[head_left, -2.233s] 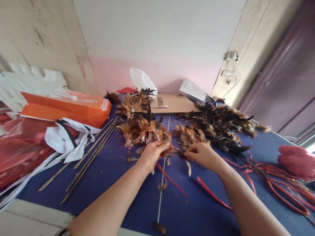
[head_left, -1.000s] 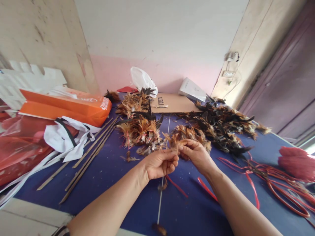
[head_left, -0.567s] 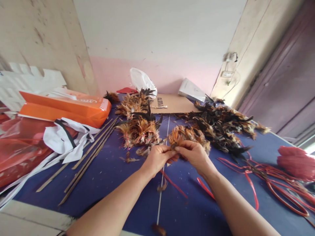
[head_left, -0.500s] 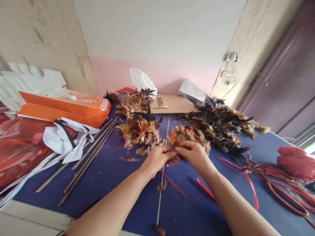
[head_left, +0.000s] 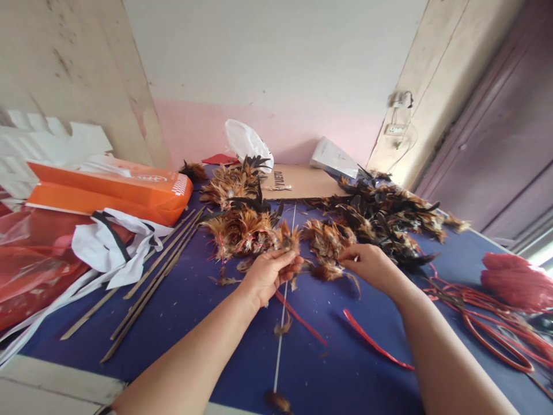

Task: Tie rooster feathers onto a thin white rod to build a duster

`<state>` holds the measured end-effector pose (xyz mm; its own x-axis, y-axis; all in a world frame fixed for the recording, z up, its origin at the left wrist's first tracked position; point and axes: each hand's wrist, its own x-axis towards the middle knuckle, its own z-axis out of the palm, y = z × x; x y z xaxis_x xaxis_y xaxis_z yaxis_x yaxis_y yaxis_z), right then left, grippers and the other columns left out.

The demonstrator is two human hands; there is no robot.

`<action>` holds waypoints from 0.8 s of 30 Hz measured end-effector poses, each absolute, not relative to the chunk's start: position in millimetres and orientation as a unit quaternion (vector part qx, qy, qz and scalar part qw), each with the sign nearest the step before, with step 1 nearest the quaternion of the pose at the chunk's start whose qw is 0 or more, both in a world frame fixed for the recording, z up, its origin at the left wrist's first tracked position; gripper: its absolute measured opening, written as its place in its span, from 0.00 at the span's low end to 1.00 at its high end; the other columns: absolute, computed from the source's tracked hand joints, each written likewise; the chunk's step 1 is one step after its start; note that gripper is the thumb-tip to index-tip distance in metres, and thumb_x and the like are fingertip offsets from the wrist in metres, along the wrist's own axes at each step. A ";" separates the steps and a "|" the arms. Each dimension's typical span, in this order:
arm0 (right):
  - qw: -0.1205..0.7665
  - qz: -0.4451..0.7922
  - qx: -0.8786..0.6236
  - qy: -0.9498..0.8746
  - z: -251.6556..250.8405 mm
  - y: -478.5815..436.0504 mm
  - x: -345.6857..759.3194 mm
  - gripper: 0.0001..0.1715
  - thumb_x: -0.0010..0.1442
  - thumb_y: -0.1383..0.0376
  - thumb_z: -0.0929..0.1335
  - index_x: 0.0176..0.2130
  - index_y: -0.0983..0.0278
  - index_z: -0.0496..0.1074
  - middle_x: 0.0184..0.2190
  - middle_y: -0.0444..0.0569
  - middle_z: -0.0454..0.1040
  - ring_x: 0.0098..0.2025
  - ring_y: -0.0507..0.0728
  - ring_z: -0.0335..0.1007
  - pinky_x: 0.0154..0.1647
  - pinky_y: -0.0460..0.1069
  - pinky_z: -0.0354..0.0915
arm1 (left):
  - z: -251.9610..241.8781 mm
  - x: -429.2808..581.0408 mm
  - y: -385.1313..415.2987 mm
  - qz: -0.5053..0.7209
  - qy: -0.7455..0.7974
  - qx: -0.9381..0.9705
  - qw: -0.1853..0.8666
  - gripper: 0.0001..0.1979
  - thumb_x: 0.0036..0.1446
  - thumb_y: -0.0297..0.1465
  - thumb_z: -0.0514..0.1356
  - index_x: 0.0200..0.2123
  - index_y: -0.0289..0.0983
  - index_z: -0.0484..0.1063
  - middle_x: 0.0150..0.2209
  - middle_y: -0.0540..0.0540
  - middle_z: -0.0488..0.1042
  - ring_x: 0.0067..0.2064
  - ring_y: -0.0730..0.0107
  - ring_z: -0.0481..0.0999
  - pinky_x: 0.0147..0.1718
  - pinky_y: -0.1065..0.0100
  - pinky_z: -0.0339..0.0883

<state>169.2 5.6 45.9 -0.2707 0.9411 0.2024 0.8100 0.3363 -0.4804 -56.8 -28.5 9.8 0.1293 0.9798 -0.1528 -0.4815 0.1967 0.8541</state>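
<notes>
My left hand [head_left: 272, 274] is closed on a small tuft of brown feathers [head_left: 287, 235] that fans up from its fingertips. A red strip [head_left: 300, 318] lies just below that hand. To the right, my right hand [head_left: 365, 262] is closed at the edge of a loose pile of orange-brown feathers [head_left: 327, 241]; whatever is between its fingertips is too small to tell. Left of the tuft rests a bundle of brown and black feathers [head_left: 242, 230], with bits of red tie on it.
Thin sticks [head_left: 151, 288] lie at left beside white cloth strips [head_left: 136, 248] and an orange bag [head_left: 108, 190]. Behind are cardboard [head_left: 302, 180] and a white plastic bag [head_left: 246, 141]. Dark feathers [head_left: 384, 219] and red cords [head_left: 484, 323] occupy the right.
My hands have parted: the right has moved right to the feather pile's edge, while the left stays near the middle with the tuft. More of the pile and of the right-hand red strip shows.
</notes>
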 end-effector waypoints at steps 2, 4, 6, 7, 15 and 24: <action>0.165 0.114 -0.555 -0.807 44.5 6.8 173.3 0.08 0.47 0.67 0.65 0.26 0.61 0.76 0.27 0.46 0.75 0.30 0.54 0.67 0.32 0.47 0.58 | 9.4 -58.0 -27.6 0.545 0.374 0.323 0.677 0.06 0.46 0.27 0.63 0.31 0.32 0.74 0.28 0.44 0.76 0.25 0.78 0.73 0.20 0.80 0.64; 0.124 0.091 -0.564 -0.811 42.1 6.0 170.8 0.10 0.47 0.68 0.65 0.30 0.60 0.76 0.28 0.46 0.75 0.31 0.54 0.68 0.31 0.46 0.57 | 8.7 -58.3 -27.4 0.548 0.375 0.322 0.675 0.06 0.46 0.26 0.62 0.31 0.32 0.74 0.28 0.45 0.76 0.25 0.79 0.73 0.20 0.80 0.64; 0.094 0.066 -0.580 -0.806 38.7 4.4 164.6 0.14 0.47 0.68 0.65 0.35 0.59 0.75 0.29 0.47 0.74 0.31 0.53 0.68 0.29 0.45 0.56 | 7.9 -58.3 -27.2 0.549 0.377 0.324 0.672 0.06 0.47 0.27 0.62 0.31 0.32 0.74 0.28 0.45 0.76 0.25 0.79 0.73 0.20 0.80 0.64; 0.081 0.056 -0.587 -0.804 36.7 3.6 161.2 0.16 0.47 0.68 0.65 0.37 0.59 0.74 0.29 0.47 0.74 0.31 0.53 0.68 0.29 0.45 0.55 | 7.5 -58.2 -27.1 0.548 0.377 0.325 0.672 0.06 0.47 0.27 0.62 0.32 0.33 0.74 0.28 0.45 0.76 0.25 0.79 0.73 0.20 0.80 0.64; 0.140 0.091 -0.613 -0.772 29.4 5.0 151.9 0.04 0.44 0.68 0.66 0.22 0.64 0.71 0.22 0.47 0.70 0.26 0.53 0.63 0.24 0.46 0.51 | 7.7 -57.6 -27.9 0.534 0.377 0.330 0.681 0.05 0.47 0.26 0.62 0.31 0.32 0.74 0.28 0.45 0.76 0.25 0.78 0.73 0.20 0.80 0.64; 0.408 0.614 -0.421 -0.528 40.8 -2.1 138.7 0.16 0.42 0.59 0.71 0.22 0.66 0.63 0.16 0.39 0.62 0.15 0.43 0.48 0.14 0.42 0.40 | 5.8 -52.0 -30.0 0.503 0.398 0.331 0.692 0.06 0.47 0.27 0.62 0.31 0.31 0.74 0.29 0.43 0.77 0.24 0.77 0.74 0.19 0.80 0.64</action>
<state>138.7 -2.1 40.8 -0.3136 0.9456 -0.0861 -0.0562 -0.1090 -0.9924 -52.0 -30.0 5.8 0.1775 0.9594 -0.2191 -0.4328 0.2760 0.8582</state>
